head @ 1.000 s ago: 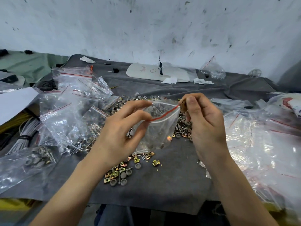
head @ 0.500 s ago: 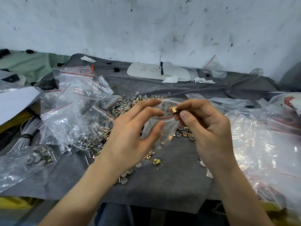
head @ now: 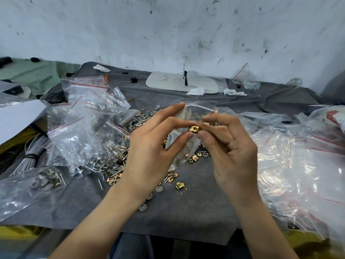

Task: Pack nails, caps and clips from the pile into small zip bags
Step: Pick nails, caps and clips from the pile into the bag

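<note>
your right hand (head: 229, 152) grip pinches a square brass clip (head: 194, 129). just left of it, your left hand (head: 153, 150) grip pinches the crinkly clear zip bag (head: 180, 157).

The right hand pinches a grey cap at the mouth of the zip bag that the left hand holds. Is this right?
No. In the head view the right hand pinches a gold clip, not a grey cap, at the mouth of the zip bag that the left hand holds.
</note>
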Demonstrator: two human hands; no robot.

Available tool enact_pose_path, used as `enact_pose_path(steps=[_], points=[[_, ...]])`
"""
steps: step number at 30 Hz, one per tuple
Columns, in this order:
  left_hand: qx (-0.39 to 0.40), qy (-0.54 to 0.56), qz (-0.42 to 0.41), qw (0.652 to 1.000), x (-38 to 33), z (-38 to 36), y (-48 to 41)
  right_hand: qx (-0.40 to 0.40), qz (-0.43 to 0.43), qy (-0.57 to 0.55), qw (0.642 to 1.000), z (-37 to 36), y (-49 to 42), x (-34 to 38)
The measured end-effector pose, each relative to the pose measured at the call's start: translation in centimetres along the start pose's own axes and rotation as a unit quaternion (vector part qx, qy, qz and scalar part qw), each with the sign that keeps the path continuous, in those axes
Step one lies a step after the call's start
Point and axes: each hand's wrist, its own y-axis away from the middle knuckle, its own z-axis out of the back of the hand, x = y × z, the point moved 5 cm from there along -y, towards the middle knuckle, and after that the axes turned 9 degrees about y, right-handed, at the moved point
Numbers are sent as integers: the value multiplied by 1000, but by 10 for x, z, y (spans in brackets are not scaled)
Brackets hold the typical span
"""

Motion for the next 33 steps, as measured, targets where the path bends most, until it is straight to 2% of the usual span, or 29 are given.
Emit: enact_pose_path(steps=[5, 10, 15, 33], points=[[15, 51, 29, 998, 8, -2, 1, 16, 57, 109, 992, 2, 0, 5], [26, 59, 19, 998, 9, -3, 3, 33, 102, 205, 973, 11, -6, 8], [48, 99, 56, 992, 15, -7, 5, 53, 103, 213, 970, 9, -4, 6], [61, 124, 73, 988, 19, -5, 3, 62, 105, 227, 966, 7, -3, 4]])
